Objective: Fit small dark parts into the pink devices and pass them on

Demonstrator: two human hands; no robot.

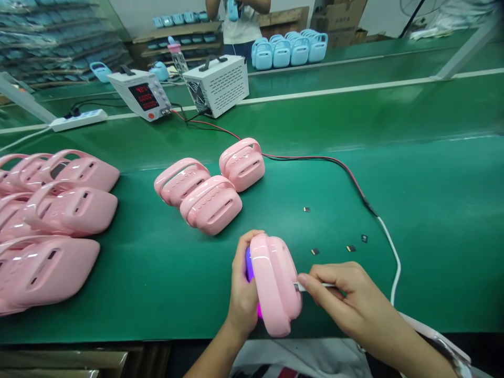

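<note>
My left hand (243, 286) grips a pink handled plastic device (275, 281) standing on edge near the front of the green belt (165, 273); purple light glows on its hidden face. With my right hand (346, 299) I pinch the plug of a white cable (396, 262) against the device's right side. Three more pink devices (210, 184) lie just beyond. Several tiny dark cards (315, 251) are scattered to the right of them.
A pile of pink devices (51, 220) fills the left side. Farther back stand a power supply with a red display (142, 94), a white vented box (218, 84), a power strip (79, 119) and blue devices (289, 50). A person (240, 23) stands at the rear.
</note>
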